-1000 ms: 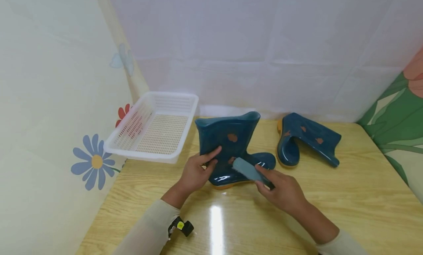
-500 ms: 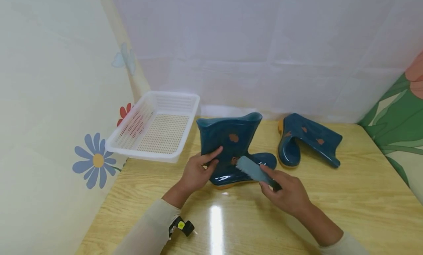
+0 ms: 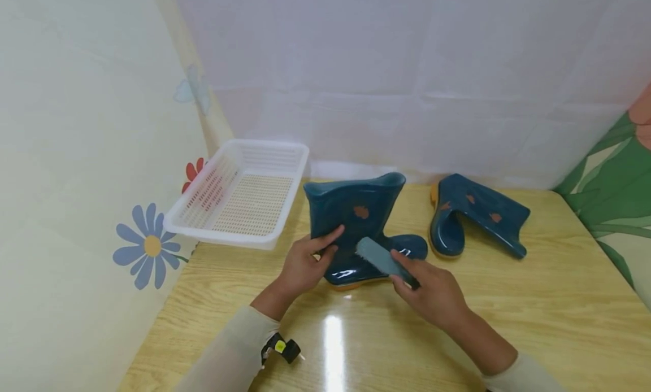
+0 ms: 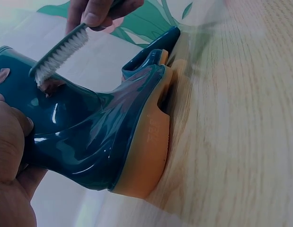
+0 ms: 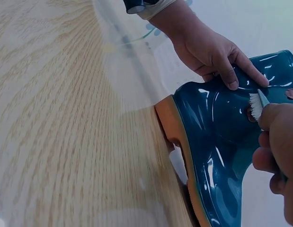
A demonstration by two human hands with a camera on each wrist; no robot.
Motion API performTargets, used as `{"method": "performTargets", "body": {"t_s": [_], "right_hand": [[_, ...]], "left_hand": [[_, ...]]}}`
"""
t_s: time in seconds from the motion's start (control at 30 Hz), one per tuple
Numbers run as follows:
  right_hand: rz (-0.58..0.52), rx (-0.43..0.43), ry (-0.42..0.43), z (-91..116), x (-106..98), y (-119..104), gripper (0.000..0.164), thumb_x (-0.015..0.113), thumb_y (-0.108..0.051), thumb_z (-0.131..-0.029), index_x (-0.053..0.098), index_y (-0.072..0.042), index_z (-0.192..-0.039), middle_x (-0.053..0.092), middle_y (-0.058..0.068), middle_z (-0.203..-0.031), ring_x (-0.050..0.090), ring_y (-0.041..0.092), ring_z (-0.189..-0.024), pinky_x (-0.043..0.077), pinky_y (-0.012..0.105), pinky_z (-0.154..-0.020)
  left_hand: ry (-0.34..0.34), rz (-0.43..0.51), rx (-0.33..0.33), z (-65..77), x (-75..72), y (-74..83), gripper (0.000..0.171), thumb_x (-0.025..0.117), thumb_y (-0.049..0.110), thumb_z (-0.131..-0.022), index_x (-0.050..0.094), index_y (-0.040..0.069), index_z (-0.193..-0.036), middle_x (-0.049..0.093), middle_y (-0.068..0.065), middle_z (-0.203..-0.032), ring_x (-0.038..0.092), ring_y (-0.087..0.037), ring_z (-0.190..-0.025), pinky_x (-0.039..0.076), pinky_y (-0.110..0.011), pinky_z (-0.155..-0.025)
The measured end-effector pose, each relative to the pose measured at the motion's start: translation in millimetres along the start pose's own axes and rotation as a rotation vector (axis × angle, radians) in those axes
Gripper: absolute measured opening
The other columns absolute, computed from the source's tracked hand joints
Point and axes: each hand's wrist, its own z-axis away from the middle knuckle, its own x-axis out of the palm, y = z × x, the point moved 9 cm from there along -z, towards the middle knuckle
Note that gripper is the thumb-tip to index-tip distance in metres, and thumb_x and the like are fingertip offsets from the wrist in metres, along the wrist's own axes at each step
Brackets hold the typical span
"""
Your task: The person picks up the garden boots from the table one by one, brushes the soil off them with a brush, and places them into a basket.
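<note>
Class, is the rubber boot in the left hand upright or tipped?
Upright: the rubber boot stands with its orange sole on the table, opening at the top.

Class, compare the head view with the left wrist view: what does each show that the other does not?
Only the head view: the white basket and the blue wall flower.

Only the left wrist view: the brown patch by the bristles and raised marking on the orange heel.

Both: upright boot, second boot, brush, left hand, right hand.
</note>
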Motion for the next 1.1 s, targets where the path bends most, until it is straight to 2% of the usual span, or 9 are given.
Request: {"method": "performTargets", "body": {"t_s": [0.27,0.43,0.6,0.67,0.73,0.87,1.0,1.1], "right_hand": [[0.039,-0.013,0.026,5,-3,5,0.056,0.086,-0.014,-0.078,0.071,-0.011,-0.131,0.069,0.002,-0.083,0.046,0.005,-0.061,0.038,0.022,-0.050],[0.034,-0.013,0.027,8,-5,8,0.054,0.086,-0.014,-0.078,0.071,-0.011,-0.130,0.066,-0.001,-0.080,0.046,0.004,-0.062,0.039,0.022,-0.051],[-0.035,-0.041,0.079,13,-13,10,0.041,0.073,-0.030,-0.094,0.072,-0.007,-0.129,0.066,-0.002,-0.081,0.048,0.004,-0.065,0.041,0.022,-0.053],[-0.068,-0.047,0.109,14,-17,10,0.043,0.064,-0.038,-0.100,0.072,-0.006,-0.128,0.065,-0.003,-0.080,0.049,0.004,-0.065,0.041,0.021,-0.054],[-0.088,-0.041,0.127,12,-20,10,0.045,0.061,-0.041,-0.101,0.072,-0.006,-0.128,0.064,-0.004,-0.080,0.049,0.004,-0.066,0.041,0.021,-0.055],[-0.073,-0.039,0.105,7,-17,6,0.042,0.071,-0.030,-0.096,0.071,-0.007,-0.131,0.068,-0.001,-0.084,0.050,0.005,-0.066,0.041,0.022,-0.054],[-0.032,-0.037,0.056,3,-8,-1,0.049,0.081,-0.017,-0.085,0.070,-0.009,-0.132,0.071,0.003,-0.086,0.048,0.005,-0.064,0.040,0.021,-0.051],[-0.006,-0.017,0.040,1,-5,-3,0.054,0.085,-0.013,-0.080,0.071,-0.009,-0.132,0.070,0.003,-0.084,0.046,0.004,-0.062,0.037,0.020,-0.049]], "left_hand": [[-0.016,0.013,-0.034,-0.4,1.3,-1.9,0.045,0.071,-0.003,-0.093,0.067,0.009,-0.136,0.070,-0.022,-0.118,0.070,-0.018,-0.086,0.059,-0.031,-0.070],[-0.019,0.010,-0.041,-1.0,0.4,-0.7,0.044,0.071,-0.003,-0.093,0.067,0.009,-0.136,0.070,-0.022,-0.119,0.070,-0.018,-0.086,0.059,-0.031,-0.069],[-0.011,-0.010,-0.031,-1.4,-0.4,0.4,0.044,0.071,-0.002,-0.093,0.067,0.009,-0.136,0.071,-0.023,-0.116,0.069,-0.016,-0.082,0.057,-0.030,-0.066],[-0.011,-0.012,-0.035,-1.6,-0.4,0.4,0.044,0.071,-0.002,-0.093,0.067,0.009,-0.136,0.070,-0.023,-0.117,0.069,-0.016,-0.082,0.057,-0.029,-0.066],[-0.009,-0.012,-0.036,-1.9,-0.9,1.0,0.044,0.071,-0.002,-0.093,0.067,0.010,-0.136,0.070,-0.023,-0.118,0.068,-0.016,-0.082,0.057,-0.029,-0.066],[0.005,-0.018,-0.023,-1.5,-2.7,3.0,0.044,0.072,-0.003,-0.092,0.068,0.008,-0.134,0.070,-0.022,-0.118,0.069,-0.018,-0.082,0.058,-0.030,-0.067],[0.020,-0.018,0.005,-0.7,-3.1,6.3,0.044,0.073,-0.005,-0.090,0.070,0.006,-0.132,0.070,-0.023,-0.118,0.071,-0.021,-0.085,0.059,-0.031,-0.069],[0.020,-0.018,0.014,-0.4,-2.0,7.2,0.044,0.073,-0.005,-0.090,0.070,0.007,-0.132,0.070,-0.023,-0.118,0.071,-0.021,-0.085,0.059,-0.031,-0.068]]}}
